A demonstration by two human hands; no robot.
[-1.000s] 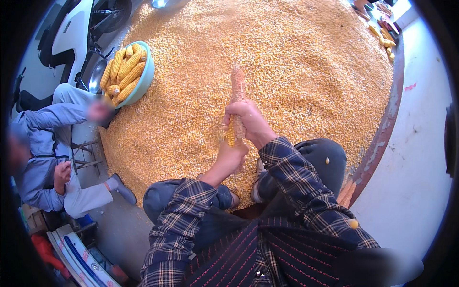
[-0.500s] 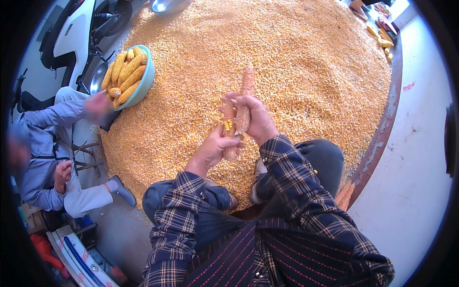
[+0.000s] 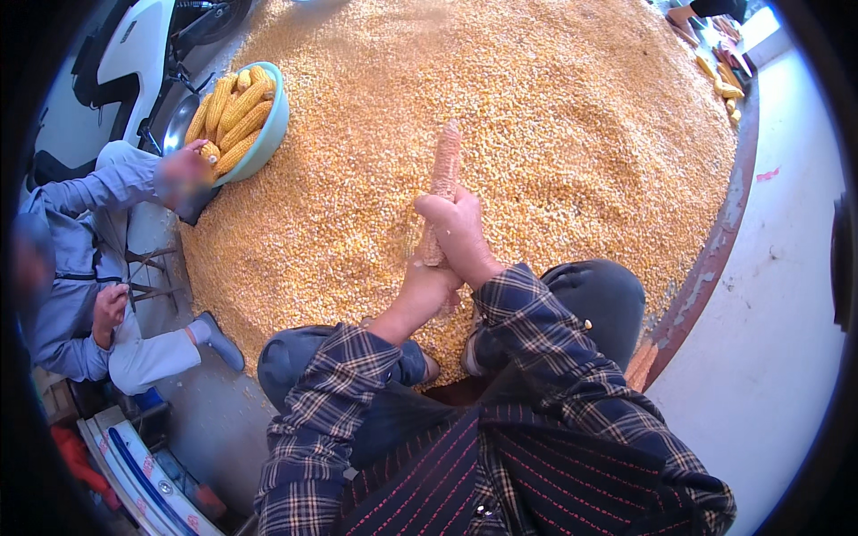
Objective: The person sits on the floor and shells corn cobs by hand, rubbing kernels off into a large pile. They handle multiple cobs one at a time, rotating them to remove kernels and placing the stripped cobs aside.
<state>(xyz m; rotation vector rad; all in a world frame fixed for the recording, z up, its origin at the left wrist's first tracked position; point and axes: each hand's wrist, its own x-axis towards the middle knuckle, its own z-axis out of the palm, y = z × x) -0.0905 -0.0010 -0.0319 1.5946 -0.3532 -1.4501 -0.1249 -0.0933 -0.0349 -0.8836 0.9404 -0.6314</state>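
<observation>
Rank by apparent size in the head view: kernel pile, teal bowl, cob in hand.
1. kernel pile
2. teal bowl
3. cob, held in both hands; it sits nearer the camera, so bowl versus cob is less sure.

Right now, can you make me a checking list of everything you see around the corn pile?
Surface: big pile of loose corn kernels on the ground.
Job's things: one stripped corn cob, held upright over the pile.
Clutter: teal bowl of yellow corn ears at the pile's left edge.
Hands: right hand grips the cob; left hand grips just below it.
Cables: nothing seen.
Surroundings: seated person in blue on the left; white scooter behind.
</observation>
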